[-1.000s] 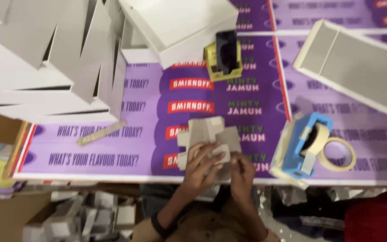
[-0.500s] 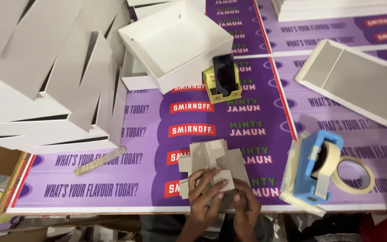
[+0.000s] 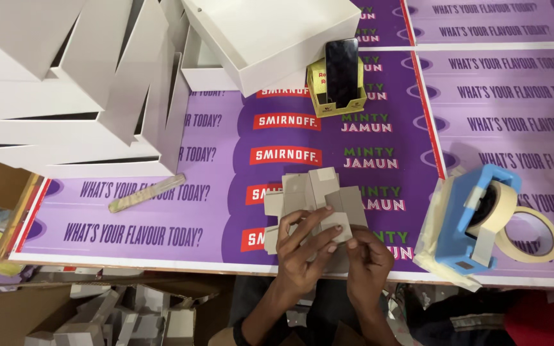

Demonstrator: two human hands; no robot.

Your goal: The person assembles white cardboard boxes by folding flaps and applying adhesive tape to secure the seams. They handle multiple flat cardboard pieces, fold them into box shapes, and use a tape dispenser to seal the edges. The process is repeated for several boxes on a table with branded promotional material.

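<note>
hands: left (image 3: 302, 247), right (image 3: 368, 256) on grey cardboard piece (image 3: 318, 198) | grip apparently pinched | tape dispenser (image 3: 472, 218) near

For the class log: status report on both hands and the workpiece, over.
Left hand and right hand both gripping grey cardboard piece at table edge. Blue tape dispenser to the right, apart. Nothing obstructing.
</note>
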